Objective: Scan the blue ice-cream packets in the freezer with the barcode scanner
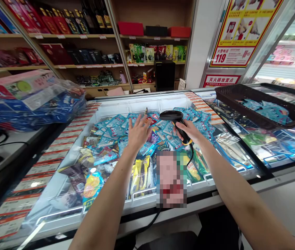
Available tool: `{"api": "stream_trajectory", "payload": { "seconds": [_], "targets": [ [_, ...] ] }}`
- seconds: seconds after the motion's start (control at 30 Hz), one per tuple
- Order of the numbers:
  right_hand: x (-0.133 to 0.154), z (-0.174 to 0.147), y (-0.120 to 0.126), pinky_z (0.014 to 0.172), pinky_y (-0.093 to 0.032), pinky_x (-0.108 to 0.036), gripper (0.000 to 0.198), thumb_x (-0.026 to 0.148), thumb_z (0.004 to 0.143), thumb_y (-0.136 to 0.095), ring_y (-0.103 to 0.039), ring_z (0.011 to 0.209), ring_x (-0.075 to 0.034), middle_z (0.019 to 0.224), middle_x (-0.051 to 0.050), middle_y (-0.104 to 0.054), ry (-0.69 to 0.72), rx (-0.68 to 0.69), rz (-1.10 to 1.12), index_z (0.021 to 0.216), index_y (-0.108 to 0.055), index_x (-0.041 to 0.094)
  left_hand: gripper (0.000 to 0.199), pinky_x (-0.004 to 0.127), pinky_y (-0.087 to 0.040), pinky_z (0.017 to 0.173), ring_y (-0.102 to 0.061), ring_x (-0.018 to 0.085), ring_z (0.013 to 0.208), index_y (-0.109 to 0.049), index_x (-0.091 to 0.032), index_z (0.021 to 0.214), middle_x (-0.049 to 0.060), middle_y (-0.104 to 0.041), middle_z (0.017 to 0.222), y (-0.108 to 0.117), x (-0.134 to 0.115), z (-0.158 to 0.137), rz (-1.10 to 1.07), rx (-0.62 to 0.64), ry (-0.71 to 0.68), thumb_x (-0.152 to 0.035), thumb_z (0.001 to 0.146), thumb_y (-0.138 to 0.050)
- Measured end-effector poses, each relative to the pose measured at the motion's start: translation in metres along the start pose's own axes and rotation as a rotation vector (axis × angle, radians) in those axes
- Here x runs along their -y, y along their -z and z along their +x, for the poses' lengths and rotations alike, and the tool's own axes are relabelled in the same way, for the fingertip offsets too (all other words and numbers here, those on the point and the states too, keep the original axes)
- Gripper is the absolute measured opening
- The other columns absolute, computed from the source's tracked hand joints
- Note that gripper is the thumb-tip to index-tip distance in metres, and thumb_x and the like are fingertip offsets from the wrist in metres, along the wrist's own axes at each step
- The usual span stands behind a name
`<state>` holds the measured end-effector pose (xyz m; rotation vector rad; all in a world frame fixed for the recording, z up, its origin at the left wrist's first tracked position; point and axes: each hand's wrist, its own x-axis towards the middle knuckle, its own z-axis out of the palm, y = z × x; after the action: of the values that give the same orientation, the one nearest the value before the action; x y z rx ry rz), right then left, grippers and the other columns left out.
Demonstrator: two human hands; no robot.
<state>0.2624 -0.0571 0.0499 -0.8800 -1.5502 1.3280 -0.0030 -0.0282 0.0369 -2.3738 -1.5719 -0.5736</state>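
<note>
My right hand (187, 132) is wrapped round the handle of a black and yellow barcode scanner (172, 116), whose cord hangs down beside my wrist. With fingers spread, my left hand (138, 132) reaches over many small blue packets (115, 125) spread across the glass top of a chest freezer (55, 205). Just beyond its fingertips shows a small dark pointed thing (146, 110), too small to name. Between the two hands lie a red packet (152, 120) and a purple packet (153, 137). Whether my left fingertips touch a packet I cannot tell.
A dark brown basket (256, 116) with more blue packets stands on the right. Plastic-wrapped boxes (30, 93) are stacked at the left. Price label strips (39, 166) run along the glass. A pixelated patch covers part of the near edge. Shelves (85, 35) stand behind.
</note>
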Motion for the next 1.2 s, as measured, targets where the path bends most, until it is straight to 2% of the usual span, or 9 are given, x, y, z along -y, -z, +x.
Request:
{"api": "stream_trajectory", "payload": {
  "seconds": [0.1, 0.43, 0.57, 0.67, 0.73, 0.8, 0.87, 1.0, 1.2],
  "targets": [
    [0.001, -0.002, 0.001, 0.038, -0.042, -0.022, 0.04, 0.058, 0.086, -0.057, -0.05, 0.039, -0.01, 0.053, 0.001, -0.059, -0.018, 0.016, 0.002, 0.082, -0.057, 0.018, 0.045, 0.064, -0.004, 0.115, -0.033, 0.028, 0.142, -0.053, -0.034, 0.136, 0.001, -0.044, 0.15, -0.014, 0.0, 0.001, -0.002, 0.117, 0.046, -0.041, 0.097, -0.031],
    [0.003, 0.002, 0.001, 0.038, -0.041, -0.021, 0.045, 0.062, 0.083, -0.058, -0.051, 0.04, -0.01, 0.053, 0.0, -0.059, -0.123, 0.024, -0.006, 0.08, -0.059, 0.017, 0.047, 0.065, -0.005, 0.114, -0.035, 0.029, 0.141, -0.058, -0.03, 0.131, 0.005, -0.048, 0.147, -0.013, 0.052, -0.013, 0.017, 0.01, 0.115, -0.041, 0.098, -0.027],
    [0.013, 0.002, -0.001, 0.037, -0.042, -0.022, 0.045, 0.062, 0.083, -0.058, -0.051, 0.04, -0.01, 0.053, -0.001, -0.059, -0.173, -0.045, -0.007, 0.079, -0.06, 0.017, 0.043, 0.065, -0.001, 0.114, -0.035, 0.03, 0.14, -0.062, -0.029, 0.126, 0.006, -0.051, 0.144, -0.008, 0.056, -0.014, 0.001, -0.02, 0.12, -0.039, 0.097, -0.031],
    [0.016, 0.001, -0.002, 0.035, -0.041, -0.022, 0.045, 0.061, 0.081, -0.061, -0.052, 0.04, -0.011, 0.055, -0.002, -0.06, -0.196, -0.107, -0.003, 0.08, -0.06, 0.017, 0.04, 0.06, -0.002, 0.117, -0.041, 0.029, 0.135, -0.067, -0.025, 0.116, 0.008, -0.058, 0.136, -0.002, 0.039, -0.014, -0.019, -0.119, 0.098, -0.038, 0.096, -0.035],
    [0.012, 0.0, -0.003, 0.035, -0.042, -0.022, 0.043, 0.06, 0.079, -0.064, -0.053, 0.041, -0.01, 0.062, -0.003, -0.065, -0.178, -0.165, 0.039, 0.083, -0.06, 0.018, 0.037, 0.053, -0.019, 0.115, -0.051, 0.028, 0.124, -0.069, -0.024, 0.113, 0.009, -0.066, 0.123, 0.002, 0.021, -0.011, -0.079, -0.135, 0.118, -0.038, 0.095, -0.04],
    [0.006, -0.002, -0.006, 0.034, -0.041, -0.022, 0.042, 0.06, 0.078, -0.065, -0.053, 0.041, -0.01, 0.067, -0.003, -0.067, -0.16, -0.217, 0.075, 0.085, -0.061, 0.018, 0.035, 0.046, -0.037, 0.103, -0.057, 0.028, 0.113, -0.072, -0.022, 0.104, 0.01, -0.069, 0.11, 0.004, 0.001, -0.005, -0.167, -0.098, 0.162, -0.04, 0.092, -0.044],
    [0.0, -0.004, -0.008, 0.033, -0.04, -0.022, 0.043, 0.06, 0.078, -0.065, -0.051, 0.039, -0.009, 0.067, -0.004, -0.067, -0.156, -0.247, 0.091, 0.084, -0.061, 0.018, 0.035, 0.036, -0.044, 0.09, -0.062, 0.024, 0.098, -0.073, -0.021, 0.099, 0.009, -0.071, 0.101, 0.004, -0.017, 0.004, -0.301, -0.023, 0.161, -0.041, 0.092, -0.045],
    [-0.008, -0.004, -0.008, 0.034, -0.042, -0.021, 0.043, 0.06, 0.077, -0.066, -0.052, 0.041, -0.009, 0.071, -0.004, -0.069, -0.133, -0.243, 0.147, 0.085, -0.061, 0.017, 0.04, 0.03, -0.045, 0.077, -0.064, 0.021, 0.089, -0.071, -0.02, 0.098, 0.008, -0.072, 0.096, -0.009, -0.046, 0.025, -0.438, 0.101, 0.211, -0.052, 0.087, -0.05],
    [-0.012, -0.001, -0.003, 0.034, -0.042, -0.022, 0.048, 0.064, 0.078, -0.063, -0.051, 0.039, -0.011, 0.056, -0.003, -0.063, -0.163, -0.208, 0.134, 0.081, -0.062, 0.016, 0.046, 0.034, -0.043, 0.078, -0.063, 0.024, 0.086, -0.066, -0.02, 0.099, 0.006, -0.068, 0.086, -0.031, -0.065, 0.041, -0.423, 0.188, 0.344, -0.056, 0.069, -0.071]
  ]
}}
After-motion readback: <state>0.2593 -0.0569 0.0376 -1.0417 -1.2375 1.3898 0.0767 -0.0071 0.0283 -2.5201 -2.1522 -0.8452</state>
